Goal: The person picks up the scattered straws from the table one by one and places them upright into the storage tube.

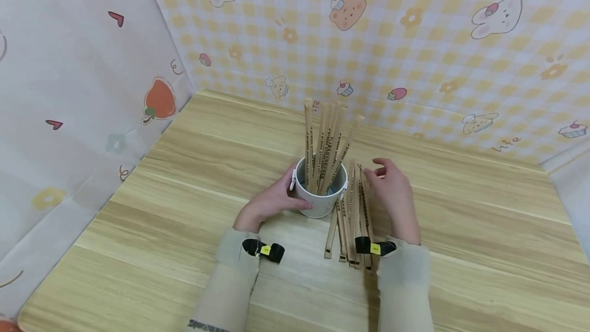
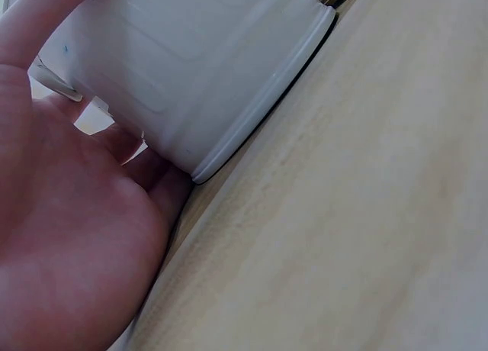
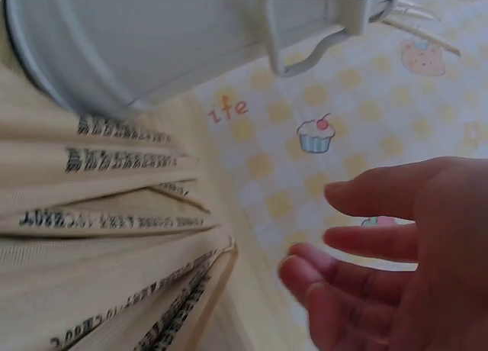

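A small white metal bucket (image 1: 318, 206) with side handle lugs stands on the wooden table. Several long straws in brown printed paper wrappers (image 1: 326, 142) lean upright inside it. My left hand (image 1: 276, 196) grips the bucket's left side, thumb across the front; the left wrist view has the fingers reaching behind the white wall (image 2: 191, 61). More wrapped straws (image 1: 352, 219) lie in a loose bunch right of the bucket. Over the far right end of that bunch is my right hand (image 1: 392, 188). In the right wrist view its fingers (image 3: 374, 244) are loosely bent with nothing between them.
The light wood tabletop (image 1: 161, 209) stretches out on both sides. A yellow checked backdrop (image 1: 415, 55) with cartoon prints rises behind the bucket, and a white printed sheet (image 1: 92, 65) stands along the left edge. Black straps with small cameras (image 1: 361, 245) sit on both wrists.
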A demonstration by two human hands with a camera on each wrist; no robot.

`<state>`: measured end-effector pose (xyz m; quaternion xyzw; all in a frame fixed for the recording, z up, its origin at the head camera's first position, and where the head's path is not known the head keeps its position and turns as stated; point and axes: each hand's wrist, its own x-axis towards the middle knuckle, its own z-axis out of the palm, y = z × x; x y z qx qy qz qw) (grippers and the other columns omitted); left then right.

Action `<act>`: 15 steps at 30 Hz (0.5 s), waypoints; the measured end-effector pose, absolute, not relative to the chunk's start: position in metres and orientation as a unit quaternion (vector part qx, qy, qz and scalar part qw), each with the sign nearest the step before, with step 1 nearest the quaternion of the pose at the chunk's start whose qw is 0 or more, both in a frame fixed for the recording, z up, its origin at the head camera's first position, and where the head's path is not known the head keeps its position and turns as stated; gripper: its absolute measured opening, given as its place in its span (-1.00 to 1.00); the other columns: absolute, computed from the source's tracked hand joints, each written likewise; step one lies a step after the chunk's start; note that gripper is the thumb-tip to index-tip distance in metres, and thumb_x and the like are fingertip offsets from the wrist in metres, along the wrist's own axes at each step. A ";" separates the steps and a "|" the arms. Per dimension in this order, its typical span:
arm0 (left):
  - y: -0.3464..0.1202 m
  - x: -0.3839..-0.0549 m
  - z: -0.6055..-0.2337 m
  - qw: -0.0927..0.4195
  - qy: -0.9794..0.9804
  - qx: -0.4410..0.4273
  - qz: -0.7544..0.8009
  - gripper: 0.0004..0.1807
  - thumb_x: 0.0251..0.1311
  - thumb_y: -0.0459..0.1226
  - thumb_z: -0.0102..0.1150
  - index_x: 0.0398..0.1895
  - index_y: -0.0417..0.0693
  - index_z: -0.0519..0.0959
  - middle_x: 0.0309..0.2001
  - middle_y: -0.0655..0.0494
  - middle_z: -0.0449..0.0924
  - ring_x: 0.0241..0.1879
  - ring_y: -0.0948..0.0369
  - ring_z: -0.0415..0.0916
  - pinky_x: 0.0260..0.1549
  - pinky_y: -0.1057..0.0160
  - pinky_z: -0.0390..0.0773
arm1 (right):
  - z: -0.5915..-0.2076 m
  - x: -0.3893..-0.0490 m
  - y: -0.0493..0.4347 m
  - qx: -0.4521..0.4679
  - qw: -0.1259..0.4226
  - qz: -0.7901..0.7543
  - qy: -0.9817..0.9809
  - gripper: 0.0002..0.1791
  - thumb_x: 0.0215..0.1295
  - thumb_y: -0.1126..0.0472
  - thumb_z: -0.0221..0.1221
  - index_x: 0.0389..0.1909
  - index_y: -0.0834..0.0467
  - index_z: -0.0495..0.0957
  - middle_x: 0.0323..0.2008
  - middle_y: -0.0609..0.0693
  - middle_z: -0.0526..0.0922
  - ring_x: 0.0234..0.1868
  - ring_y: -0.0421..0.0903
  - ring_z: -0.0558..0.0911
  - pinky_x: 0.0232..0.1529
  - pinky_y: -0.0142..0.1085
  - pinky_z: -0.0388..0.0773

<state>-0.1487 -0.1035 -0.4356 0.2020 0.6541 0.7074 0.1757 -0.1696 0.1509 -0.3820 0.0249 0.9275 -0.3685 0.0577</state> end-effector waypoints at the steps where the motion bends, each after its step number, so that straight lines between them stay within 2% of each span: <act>1: -0.103 -0.148 -0.433 0.177 0.653 0.201 0.708 0.12 -0.24 -0.48 0.34 0.35 0.31 -0.11 0.25 0.03 0.08 0.17 0.03 0.15 0.11 0.11 0.22 | -0.385 -0.171 0.152 0.024 0.065 -0.362 0.930 -0.42 0.26 -0.04 -0.04 0.23 0.17 0.21 -0.17 0.09 0.50 -0.34 -0.03 0.52 -0.43 -0.26 0.45; 8: -0.103 -0.142 -0.419 0.186 0.653 0.196 0.707 0.11 -0.22 -0.52 0.30 0.37 0.22 -0.12 0.25 -0.01 0.08 0.17 0.02 0.14 0.12 0.12 0.21 | -0.398 -0.172 0.156 0.025 0.119 -0.327 0.937 -0.37 0.21 -0.01 0.03 0.21 0.24 0.18 -0.06 0.19 0.47 -0.15 0.08 0.49 -0.17 -0.07 0.42; 15: -0.103 -0.142 -0.419 0.184 0.653 0.199 0.707 0.11 -0.22 -0.50 0.31 0.37 0.23 -0.12 0.25 -0.01 0.07 0.17 0.01 0.14 0.11 0.11 0.22 | -0.402 -0.171 0.155 0.017 0.130 -0.313 0.941 -0.40 0.16 0.10 0.08 0.17 0.28 0.20 -0.12 0.19 0.48 -0.24 0.04 0.49 -0.26 -0.15 0.43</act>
